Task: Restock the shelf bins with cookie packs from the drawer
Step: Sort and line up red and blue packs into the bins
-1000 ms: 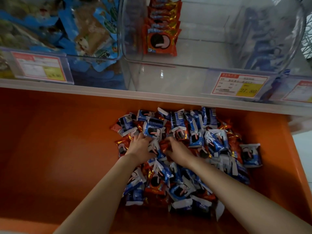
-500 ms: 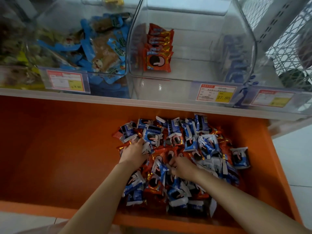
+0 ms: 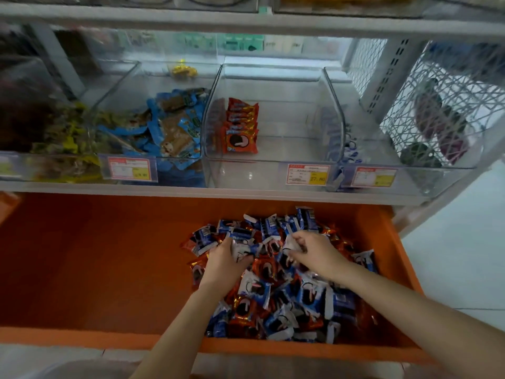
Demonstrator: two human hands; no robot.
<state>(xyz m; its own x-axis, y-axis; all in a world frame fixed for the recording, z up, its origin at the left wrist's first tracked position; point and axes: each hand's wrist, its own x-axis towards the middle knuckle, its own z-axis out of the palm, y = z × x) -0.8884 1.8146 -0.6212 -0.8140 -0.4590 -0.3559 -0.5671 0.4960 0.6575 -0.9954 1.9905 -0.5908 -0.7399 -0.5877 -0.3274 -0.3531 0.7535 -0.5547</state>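
The cookie packs (image 3: pixel 287 291) lie in a loose heap in the right half of an orange drawer (image 3: pixel 95 269). They are small glossy pillow wrappers, some blue and white, some red with gold edges. Each shows a dark round sandwich cookie. They point every way and overlap one another.

The left hand (image 3: pixel 224 261) is sunk into the heap's left side, its fingers curled round a blue-and-white pack, thumb on top. The right hand (image 3: pixel 314 255) is just above the heap's middle and pinches a pale pack between thumb and bent fingers. Both bare forearms reach in over the drawer's front edge.

The drawer floor is plain, smooth orange, and its left half is bare. Directly above runs a grey shelf (image 3: pixel 191 191) carrying clear plastic bins. The middle bin (image 3: pixel 273 165) holds a short upright row of red packs (image 3: pixel 240 127) against its left wall; a red and yellow price tag (image 3: pixel 307 174) is clipped to its front. The left bin (image 3: pixel 123 86) is heaped with blue snack bags (image 3: pixel 169 127). A white mesh panel (image 3: pixel 437 91) closes the shelf unit's right end, and pale floor tiles (image 3: pixel 464 255) show beyond it.
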